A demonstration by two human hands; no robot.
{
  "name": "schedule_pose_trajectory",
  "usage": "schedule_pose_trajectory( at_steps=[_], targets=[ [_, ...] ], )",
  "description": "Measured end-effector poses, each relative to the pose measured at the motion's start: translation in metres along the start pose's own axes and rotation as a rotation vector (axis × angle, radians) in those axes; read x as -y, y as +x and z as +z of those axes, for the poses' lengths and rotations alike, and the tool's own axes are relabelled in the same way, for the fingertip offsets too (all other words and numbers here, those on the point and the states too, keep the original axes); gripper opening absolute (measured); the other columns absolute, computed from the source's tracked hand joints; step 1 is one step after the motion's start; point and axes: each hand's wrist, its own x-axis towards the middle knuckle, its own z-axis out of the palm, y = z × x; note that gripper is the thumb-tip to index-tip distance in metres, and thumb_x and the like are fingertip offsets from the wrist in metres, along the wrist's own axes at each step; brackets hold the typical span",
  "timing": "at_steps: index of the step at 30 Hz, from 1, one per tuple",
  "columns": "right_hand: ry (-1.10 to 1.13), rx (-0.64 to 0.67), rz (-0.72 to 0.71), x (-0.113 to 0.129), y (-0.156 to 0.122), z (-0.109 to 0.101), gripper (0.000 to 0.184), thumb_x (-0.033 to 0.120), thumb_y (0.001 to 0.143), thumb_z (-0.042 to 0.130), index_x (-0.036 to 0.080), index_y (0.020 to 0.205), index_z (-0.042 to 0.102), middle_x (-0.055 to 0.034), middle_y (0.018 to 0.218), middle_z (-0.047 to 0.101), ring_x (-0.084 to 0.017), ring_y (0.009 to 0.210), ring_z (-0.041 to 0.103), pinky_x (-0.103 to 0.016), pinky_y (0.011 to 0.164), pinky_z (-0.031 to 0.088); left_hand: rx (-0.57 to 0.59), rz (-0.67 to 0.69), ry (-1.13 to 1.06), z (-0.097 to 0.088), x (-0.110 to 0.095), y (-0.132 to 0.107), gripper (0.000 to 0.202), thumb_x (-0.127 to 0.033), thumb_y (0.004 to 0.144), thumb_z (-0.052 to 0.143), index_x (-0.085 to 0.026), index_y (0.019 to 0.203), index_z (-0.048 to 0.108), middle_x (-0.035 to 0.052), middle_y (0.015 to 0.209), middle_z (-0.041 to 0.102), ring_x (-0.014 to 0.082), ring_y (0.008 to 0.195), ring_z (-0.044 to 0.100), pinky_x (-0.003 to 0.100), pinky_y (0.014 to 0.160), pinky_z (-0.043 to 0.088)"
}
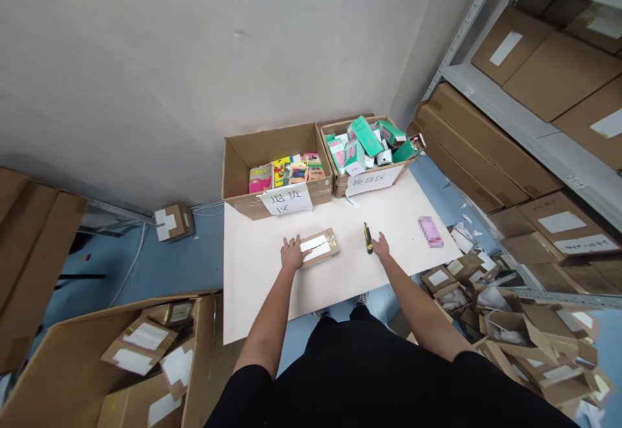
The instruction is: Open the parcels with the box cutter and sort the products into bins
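Observation:
A small taped cardboard box (321, 254) with a white label lies on the white table (262, 298). At its left end is my left hand (292, 253), steadying it with the thumb over the label and the other fingers spread along the far side. A black and yellow utility knife (368, 239) rests on the table to the right of the box. My right hand (381, 245) is right beside the knife's lower end, thumb and finger apart; whether they touch it is hard to make out.
At the table's back stand a carton (238, 185) of colourful small boxes and a carton (339, 185) of green boxes, both with paper signs. A blurred pink object (430, 231) lies right. Parcels fill a large carton (204, 350); opened boxes (505, 327) pile up beside shelving (515, 117).

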Motion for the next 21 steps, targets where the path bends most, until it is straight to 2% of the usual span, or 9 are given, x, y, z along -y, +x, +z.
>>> schedule_pose_trajectory(
  at_steps=[2,4,6,9,11,13,16,18,21],
  targets=[
    [-0.056,0.034,-0.044,0.018,-0.017,0.017,0.059,0.023,0.095,0.05,0.016,0.153,0.054,-0.0146,0.139,0.069,-0.024,0.127,0.067,-0.035,0.11,0.051,-0.051,-0.041,0.01,0.004,-0.006,-0.005,0.085,-0.069,0.103,0.035,-0.018,0.17,0.025,0.0185,0.169,0.039,0.0401,0.164,0.012,0.054,0.126,0.027],
    [-0.097,0.157,-0.223,0.037,-0.046,0.042,0.057,0.019,0.098,0.042,0.02,0.154,0.055,-0.0093,0.146,0.066,-0.022,0.132,0.064,-0.035,0.115,0.048,-0.109,-0.089,0.019,0.009,-0.015,-0.012,0.083,-0.066,0.105,0.032,-0.014,0.169,0.028,0.0225,0.165,0.044,0.039,0.163,0.017,0.052,0.124,0.031],
    [-0.159,0.31,-0.382,0.054,-0.075,0.07,0.061,0.018,0.099,0.043,0.022,0.16,0.049,-0.0071,0.161,0.052,-0.021,0.143,0.055,-0.034,0.119,0.044,-0.153,-0.132,0.024,0.014,-0.026,-0.02,0.081,-0.063,0.106,0.029,-0.008,0.167,0.031,0.0274,0.156,0.052,0.0394,0.158,0.03,0.05,0.117,0.041],
    [-0.366,0.499,-0.366,0.074,-0.106,0.101,0.082,0.012,0.093,0.053,0.022,0.17,0.027,-0.0084,0.177,0.023,-0.026,0.159,0.034,-0.038,0.121,0.043,-0.166,-0.194,0.022,0.017,-0.041,-0.033,0.081,-0.06,0.107,0.029,-0.001,0.162,0.037,0.0318,0.137,0.065,0.039,0.135,0.059,0.045,0.103,0.051],
    [-0.477,0.542,-0.312,0.085,-0.113,0.109,0.097,0.008,0.089,0.058,0.021,0.173,0.012,-0.0103,0.179,0.015,-0.028,0.162,0.025,-0.04,0.12,0.044,-0.137,-0.219,0.007,0.015,-0.048,-0.039,0.079,-0.058,0.108,0.029,0.003,0.158,0.042,0.0322,0.127,0.07,0.0364,0.119,0.069,0.042,0.097,0.054],
    [-0.535,0.527,-0.309,0.094,-0.11,0.11,0.101,0.01,0.088,0.061,0.021,0.173,0.008,-0.0124,0.178,0.016,-0.03,0.16,0.03,-0.04,0.118,0.045,-0.085,-0.226,-0.024,0.011,-0.051,-0.044,0.075,-0.056,0.109,0.027,0.003,0.15,0.051,0.0312,0.119,0.073,0.0349,0.113,0.073,0.04,0.094,0.054],
    [-0.593,0.517,-0.341,0.111,-0.097,0.102,0.09,0.019,0.093,0.063,0.02,0.172,0.019,-0.0158,0.176,0.022,-0.034,0.143,0.056,-0.04,0.107,0.052,-0.027,-0.213,-0.063,0.006,-0.05,-0.048,0.07,-0.051,0.11,0.022,-0.001,0.134,0.065,0.0291,0.116,0.075,0.0346,0.114,0.073,0.04,0.095,0.054],
    [-0.639,0.508,-0.355,0.124,-0.088,0.097,0.075,0.023,0.097,0.059,0.018,0.168,0.033,-0.0179,0.171,0.036,-0.033,0.131,0.065,-0.038,0.101,0.054,-0.003,-0.199,-0.082,0.003,-0.048,-0.049,0.068,-0.051,0.11,0.023,-0.005,0.126,0.071,0.0279,0.117,0.075,0.0341,0.116,0.073,0.04,0.096,0.054],
    [-0.69,0.466,-0.333,0.14,-0.081,0.096,0.049,0.029,0.104,0.051,0.011,0.148,0.058,-0.0209,0.146,0.064,-0.031,0.125,0.069,-0.036,0.097,0.054,0.049,-0.169,-0.117,0.001,-0.047,-0.049,0.067,-0.052,0.109,0.025,-0.01,0.118,0.076,0.0258,0.118,0.076,0.0336,0.117,0.073,0.04,0.098,0.054]
  ],
)
